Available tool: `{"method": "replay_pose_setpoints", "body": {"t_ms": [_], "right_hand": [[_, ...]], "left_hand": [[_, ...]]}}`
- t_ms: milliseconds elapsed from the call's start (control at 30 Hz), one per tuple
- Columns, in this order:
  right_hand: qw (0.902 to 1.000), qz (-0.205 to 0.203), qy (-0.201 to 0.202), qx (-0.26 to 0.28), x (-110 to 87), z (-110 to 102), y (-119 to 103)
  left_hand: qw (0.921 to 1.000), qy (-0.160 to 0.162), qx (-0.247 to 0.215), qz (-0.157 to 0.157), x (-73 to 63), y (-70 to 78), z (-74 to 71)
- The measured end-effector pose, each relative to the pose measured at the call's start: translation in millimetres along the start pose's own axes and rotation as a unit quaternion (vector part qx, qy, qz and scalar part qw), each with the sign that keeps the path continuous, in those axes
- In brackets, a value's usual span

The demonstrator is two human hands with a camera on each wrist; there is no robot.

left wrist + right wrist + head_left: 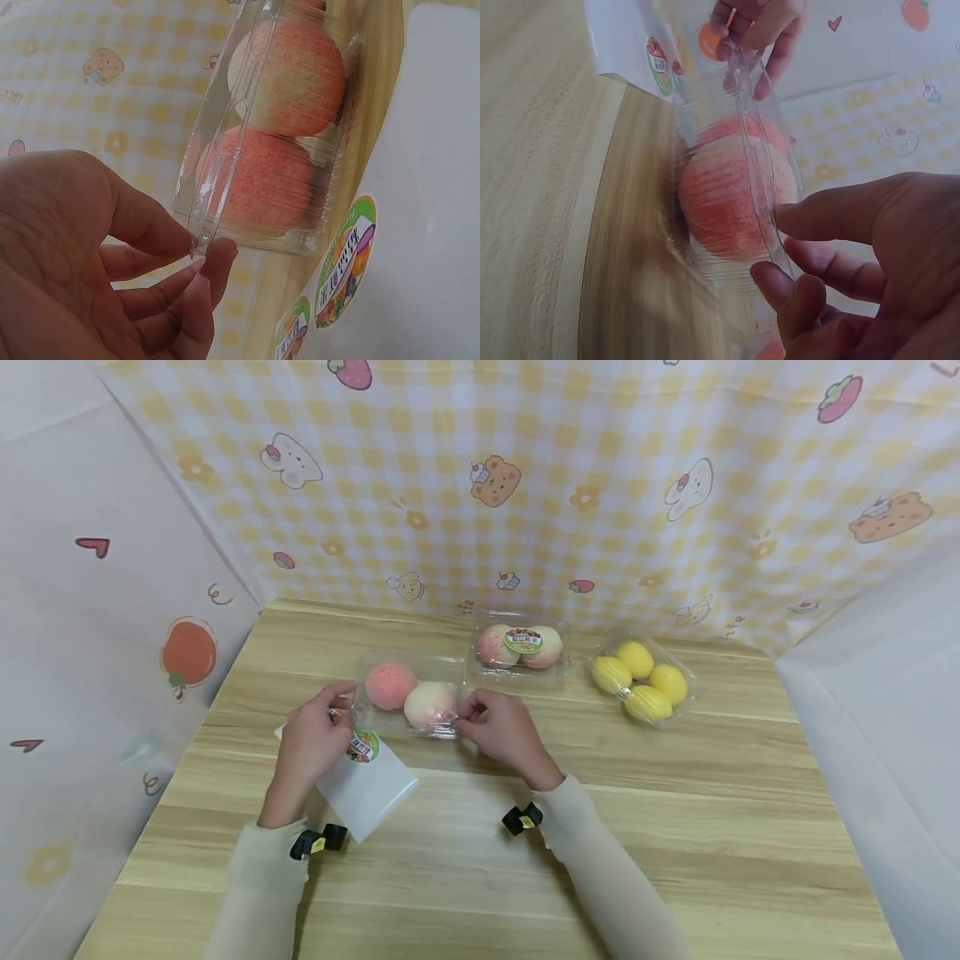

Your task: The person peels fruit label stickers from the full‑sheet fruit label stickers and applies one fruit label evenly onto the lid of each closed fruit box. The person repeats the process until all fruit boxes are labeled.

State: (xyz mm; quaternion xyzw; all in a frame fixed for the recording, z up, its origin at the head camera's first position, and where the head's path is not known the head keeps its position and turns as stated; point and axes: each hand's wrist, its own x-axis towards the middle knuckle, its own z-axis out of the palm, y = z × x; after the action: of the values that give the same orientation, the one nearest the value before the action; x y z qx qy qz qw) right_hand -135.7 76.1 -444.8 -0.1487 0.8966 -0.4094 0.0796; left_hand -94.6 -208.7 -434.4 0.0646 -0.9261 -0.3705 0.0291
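In the head view a clear plastic clamshell box (408,662) holds two peaches, a pink one (390,686) and a paler one (430,703). My left hand (315,735) pinches the rim at the box's left end between thumb and fingers. At the right end, my right hand (501,727) pinches the rim, its thumb on top in the right wrist view. Both wrist views show the lid lying over the peaches. Below my left hand lies a white sticker sheet (367,797) bearing round fruit labels (363,746), partly hidden by that hand.
Behind and to the right stands another clear box (486,672) with two peaches and an oval label on its lid. Farther right, a clear box (684,700) contains several lemons. A checked cloth (585,460) hangs behind the wooden table (720,827).
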Motion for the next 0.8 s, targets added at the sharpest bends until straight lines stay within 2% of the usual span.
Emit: {"method": "replay_pose_setpoints", "body": {"t_ms": [233,467,800], "right_hand": [[0.9999,-0.002,-0.016,0.006,-5.6,-1,4],[0.9994,-0.005,-0.034,0.01,-14.0,-6,4],[0.9989,0.005,-0.038,0.026,-29.1,-16,22]], "left_hand": [[0.9999,-0.008,0.006,0.01,-5.3,1.9,-0.1],[0.9997,-0.022,0.013,0.007,-8.7,5.8,-0.2],[0.9979,-0.05,0.015,0.037,-10.3,17.7,6.1]]}}
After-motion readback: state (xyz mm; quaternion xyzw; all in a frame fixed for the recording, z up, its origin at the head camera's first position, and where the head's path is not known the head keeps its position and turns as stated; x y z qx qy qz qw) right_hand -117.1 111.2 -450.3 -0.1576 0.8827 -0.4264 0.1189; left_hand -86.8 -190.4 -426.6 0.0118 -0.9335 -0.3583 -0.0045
